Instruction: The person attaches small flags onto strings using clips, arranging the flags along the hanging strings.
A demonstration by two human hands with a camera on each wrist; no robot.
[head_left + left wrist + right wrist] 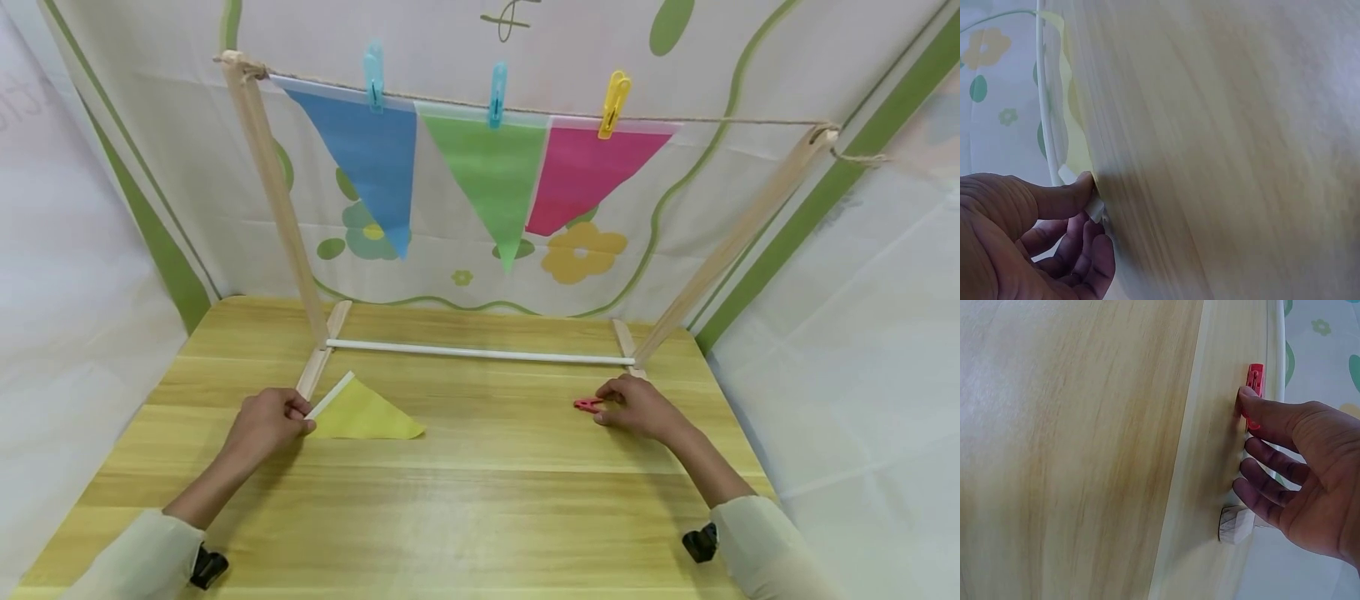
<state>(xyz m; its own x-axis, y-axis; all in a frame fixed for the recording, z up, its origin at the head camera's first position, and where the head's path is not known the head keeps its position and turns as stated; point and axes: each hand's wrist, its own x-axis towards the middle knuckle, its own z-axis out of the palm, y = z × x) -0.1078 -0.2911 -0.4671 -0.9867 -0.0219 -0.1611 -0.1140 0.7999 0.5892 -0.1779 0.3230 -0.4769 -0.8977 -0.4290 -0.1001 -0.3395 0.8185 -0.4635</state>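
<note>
A yellow triangular flag (367, 417) with a white band lies flat on the wooden table (480, 508), next to the frame's left foot. My left hand (303, 417) pinches the corner of that white band between thumb and fingers (1085, 187); in the left wrist view the yellow flag (1079, 147) is seen edge-on. A small red clothespin (586, 405) lies on the table near the frame's right foot. My right hand (603, 408) holds its near end, thumb on top, and the red clothespin (1254, 378) still rests on the wood.
A wooden frame (273, 192) stands at the back of the table with a white rod (480, 353) across its base. Blue (371, 158), green (491, 175) and pink (585, 179) flags hang clipped to its rope. Printed fabric walls close in on three sides.
</note>
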